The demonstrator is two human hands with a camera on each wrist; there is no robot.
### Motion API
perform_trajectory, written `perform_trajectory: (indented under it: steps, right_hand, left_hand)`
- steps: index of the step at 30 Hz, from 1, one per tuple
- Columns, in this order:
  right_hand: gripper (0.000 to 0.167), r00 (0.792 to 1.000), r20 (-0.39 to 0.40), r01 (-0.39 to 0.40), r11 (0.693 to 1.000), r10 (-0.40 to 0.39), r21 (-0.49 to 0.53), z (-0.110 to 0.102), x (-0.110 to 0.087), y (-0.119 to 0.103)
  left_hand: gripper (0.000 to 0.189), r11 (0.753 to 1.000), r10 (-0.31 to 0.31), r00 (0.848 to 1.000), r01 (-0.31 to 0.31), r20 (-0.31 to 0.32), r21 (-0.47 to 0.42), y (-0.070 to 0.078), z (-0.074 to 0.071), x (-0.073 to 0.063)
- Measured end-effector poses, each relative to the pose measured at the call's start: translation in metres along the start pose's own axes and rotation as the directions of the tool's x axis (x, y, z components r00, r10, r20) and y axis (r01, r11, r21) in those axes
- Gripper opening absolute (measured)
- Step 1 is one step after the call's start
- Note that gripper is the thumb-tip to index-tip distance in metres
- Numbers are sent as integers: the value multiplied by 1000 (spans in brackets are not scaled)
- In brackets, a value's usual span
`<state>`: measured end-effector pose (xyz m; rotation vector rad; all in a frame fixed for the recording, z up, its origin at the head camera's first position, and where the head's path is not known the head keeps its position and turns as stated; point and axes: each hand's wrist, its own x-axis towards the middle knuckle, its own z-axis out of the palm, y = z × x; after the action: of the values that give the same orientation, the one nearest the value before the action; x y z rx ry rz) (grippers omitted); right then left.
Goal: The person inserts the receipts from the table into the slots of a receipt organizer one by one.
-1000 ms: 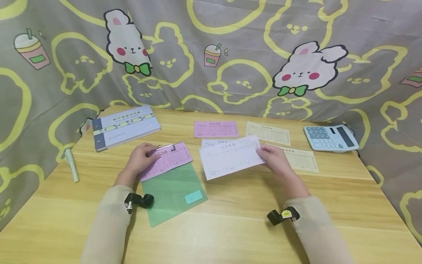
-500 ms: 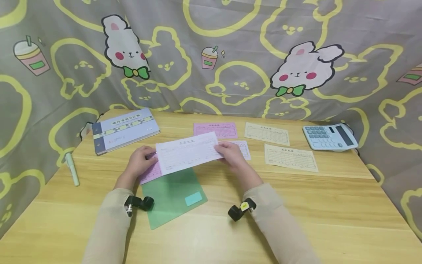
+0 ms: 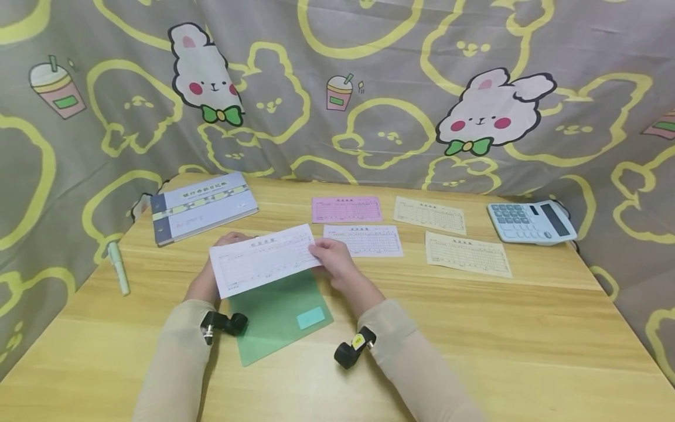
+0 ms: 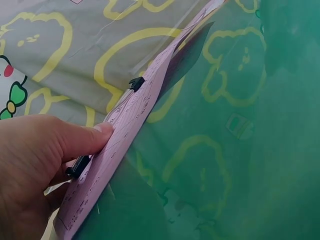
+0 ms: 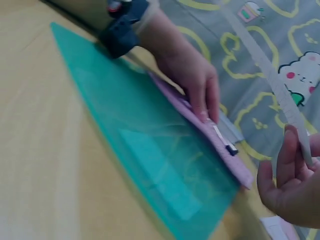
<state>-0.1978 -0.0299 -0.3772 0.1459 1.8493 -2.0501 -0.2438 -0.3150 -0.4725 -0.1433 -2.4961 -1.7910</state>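
My right hand [image 3: 337, 262] pinches the right edge of a white printed form slip [image 3: 258, 265], held above a green clipboard [image 3: 274, 322]. In the head view the slip covers the board's top and most of my left hand [image 4: 42, 150]. The left wrist view shows that hand's thumb pressing the metal clip [image 4: 80, 166] at the board's top, fingers curled beneath. A pink printed slip [image 4: 125, 130] lies along the board under the clip. In the right wrist view, the white slip stands edge-on between thumb and fingers, apart from the clipboard.
Behind the board lie a pink slip [image 3: 346, 210], a white slip [image 3: 364, 241] and two cream slips [image 3: 429, 215]. A blue account book [image 3: 205, 205] and a pale green pen [image 3: 118, 268] are at left. A light blue calculator [image 3: 531, 223] sits back right, before a patterned curtain [image 3: 390, 58].
My right hand has carried the white slip leftward, from beside the clipboard to over its top. My left hand stays at the clip. The white slip on the table is uncovered.
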Motion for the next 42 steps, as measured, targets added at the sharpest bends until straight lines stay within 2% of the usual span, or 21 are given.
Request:
perform_trajectory:
  steps: [1, 2, 3, 4, 5, 6, 7, 9, 11, 13, 19, 23, 27, 32, 36, 42]
  right_hand:
    - [15, 1000, 8, -3, 1000, 3, 4, 2, 0, 2]
    - [14, 1000, 15, -3, 1000, 3, 5, 3, 0, 4]
    - [13, 1000, 20, -4, 1000, 3, 12, 4, 0, 6]
    - [13, 1000, 23, -3, 1000, 2, 17, 5, 1, 8]
    - [12, 1000, 25, -4, 1000, 4, 25, 6, 2, 10]
    - [11, 1000, 31, -1, 999, 0, 34, 7, 3, 13]
    - [11, 999, 35, 0, 999, -2, 44, 8, 4, 15]
    - [11, 999, 36, -4, 998, 2, 61, 9, 6, 19]
    - [12, 999, 33, -2, 997, 0, 71, 9, 7, 22]
    - [13, 1000, 24, 5, 997, -7, 76, 9, 9, 25]
    - [13, 999, -18, 40, 999, -40, 6, 11, 11, 30]
    - [13, 999, -44, 16, 999, -17, -39, 12, 12, 30]
    - [13, 998, -68, -5, 998, 2, -55, 14, 11, 29]
    - [12, 996, -89, 9, 998, -15, -63, 16, 12, 30]
    - [12, 994, -107, 15, 996, -25, -92, 16, 13, 31]
    - [11, 993, -110, 21, 992, -35, -125, 16, 14, 30]
  left_hand:
    - [25, 989, 59, 998, -60, 11, 135, -8, -2, 5]
    - [28, 966, 96, 994, -104, 43, 237, 1, -1, 1]
    - [31, 920, 166, 985, -173, 50, 351, 13, 2, -5]
    - [32, 876, 221, 973, -227, 64, 426, 24, 4, -12]
    - [36, 858, 243, 966, -254, 84, 447, 39, 6, -19]
    - [39, 847, 230, 969, -243, 85, 473, 57, 10, -27]
    - [40, 839, 216, 973, -226, 79, 495, 68, 12, -33]
    - [45, 825, 189, 979, -202, 79, 528, 82, 14, -38]
    - [48, 805, 164, 983, -182, 83, 564, 90, 15, -41]
    - [48, 798, 152, 985, -169, 78, 579, 91, 15, -41]
    - [40, 818, 127, 991, -126, 39, 561, 83, 17, -38]
    - [35, 822, 117, 993, -108, 19, 559, 80, 17, -38]
    - [36, 816, 112, 993, -104, 21, 569, 80, 18, -38]
    - [39, 807, 110, 994, -104, 24, 582, 81, 18, -37]
    - [38, 778, 145, 988, -143, 47, 611, 83, 21, -35]
    - [31, 688, 252, 962, -258, 110, 679, 83, 21, -34]
